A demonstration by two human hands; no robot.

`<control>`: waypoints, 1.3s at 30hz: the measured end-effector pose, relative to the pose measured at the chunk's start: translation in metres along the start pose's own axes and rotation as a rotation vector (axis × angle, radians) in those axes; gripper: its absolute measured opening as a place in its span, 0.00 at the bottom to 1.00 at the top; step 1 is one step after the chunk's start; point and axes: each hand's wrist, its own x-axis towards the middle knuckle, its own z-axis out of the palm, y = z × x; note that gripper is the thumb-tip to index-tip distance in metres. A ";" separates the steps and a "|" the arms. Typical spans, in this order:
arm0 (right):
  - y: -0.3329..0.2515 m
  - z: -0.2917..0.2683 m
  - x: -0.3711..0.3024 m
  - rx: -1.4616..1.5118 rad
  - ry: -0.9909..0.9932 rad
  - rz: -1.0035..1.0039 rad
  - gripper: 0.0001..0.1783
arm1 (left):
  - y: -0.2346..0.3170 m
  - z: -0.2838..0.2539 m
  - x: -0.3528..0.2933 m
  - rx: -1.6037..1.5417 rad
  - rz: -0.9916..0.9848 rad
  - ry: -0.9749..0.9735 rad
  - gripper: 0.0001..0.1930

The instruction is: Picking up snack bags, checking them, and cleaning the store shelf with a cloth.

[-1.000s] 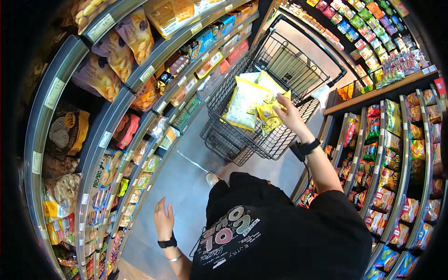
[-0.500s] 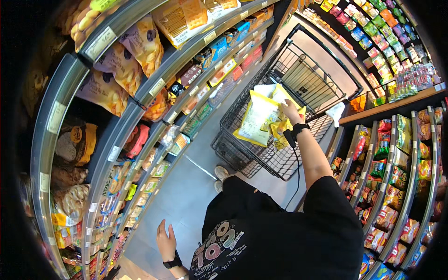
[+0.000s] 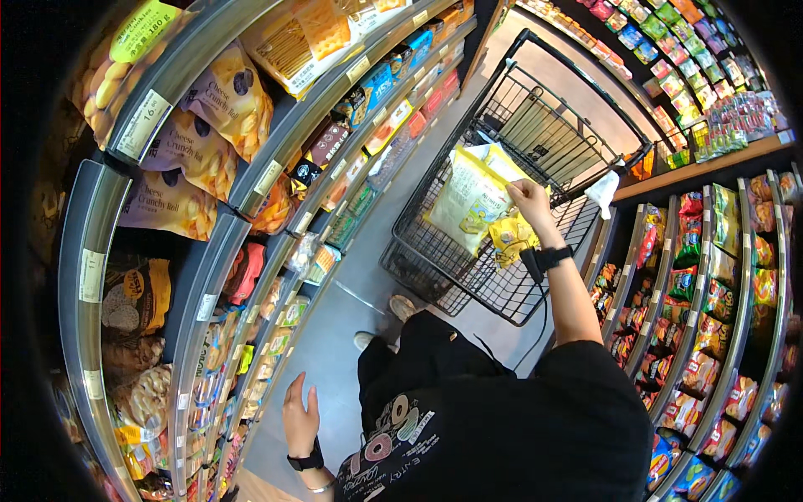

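Inside the black wire shopping cart (image 3: 410, 188) lies a white and pale green snack bag with yellow edges (image 3: 470, 201). My right hand (image 3: 530, 205) is closed, its fingertips pinching the bag's upper right corner. Just below that hand is a smaller yellow packet (image 3: 510, 238), partly covered by the bag. Another white and yellow package (image 3: 502, 161) shows behind the bag. Low on the left, my left hand (image 3: 299, 418) hangs over the floor, fingers extended and apart, holding nothing. Both wrists carry black bands; a thin cable hangs from the right one.
Curved snack shelves (image 3: 238, 201) run along my left, with purple and yellow cookie bags (image 3: 226, 105) close by. More shelves of colourful snack bags (image 3: 698, 335) stand on the right. A white crumpled piece (image 3: 601, 194) hangs at the cart's right corner. My shoes (image 3: 401, 308) are behind the cart.
My right hand has shifted slightly down and right, its fingers now at the bag's corner. The bag has turned a little, showing more of its printed face. My left hand stays open.
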 end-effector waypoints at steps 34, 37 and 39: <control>-0.588 0.142 -0.310 1.127 -1.277 -0.410 0.13 | 0.021 -0.256 -0.033 -0.312 0.460 0.740 0.44; -0.601 0.159 -0.295 1.211 -1.296 -0.514 0.14 | 0.013 -0.277 -0.029 -0.585 0.488 0.658 0.36; -0.598 0.168 -0.282 1.146 -1.180 -0.633 0.15 | 0.016 -0.294 -0.036 -0.968 0.435 0.449 0.33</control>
